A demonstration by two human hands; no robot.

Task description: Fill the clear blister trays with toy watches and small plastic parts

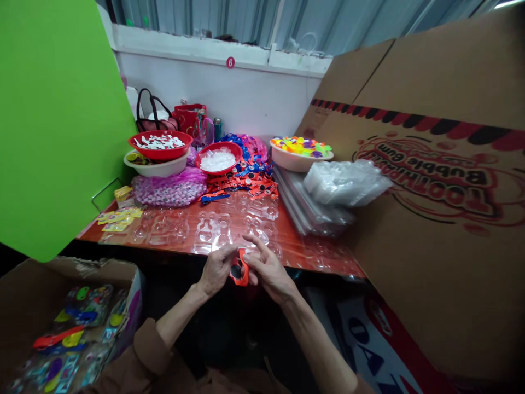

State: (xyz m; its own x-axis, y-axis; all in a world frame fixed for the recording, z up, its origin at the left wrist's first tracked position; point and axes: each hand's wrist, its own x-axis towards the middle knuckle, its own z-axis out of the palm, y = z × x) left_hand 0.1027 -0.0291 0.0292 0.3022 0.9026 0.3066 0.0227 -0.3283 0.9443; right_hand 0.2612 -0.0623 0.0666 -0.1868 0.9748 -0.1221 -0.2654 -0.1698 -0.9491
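Observation:
Between my two hands is an orange toy wristwatch (243,269) with a dark round face, held just off the table's front edge. My left hand (219,266) pinches its left side with closed fingers. On the other side, the thumb and fingers of my right hand (268,268) grip the strap, while the index finger sticks out. Clear plastic blister trays (213,230) lie on the red table (289,243) just beyond my hands. Farther back spreads a heap of orange and blue toy watches (254,178).
A red bowl of white pieces (162,143), a smaller red bowl (219,158) and a basin of colourful pieces (301,149) stand behind. Clear plastic bags (344,183) are stacked at right beside a large cardboard box (430,219). An open carton (133,306) holds packed toys, lower left.

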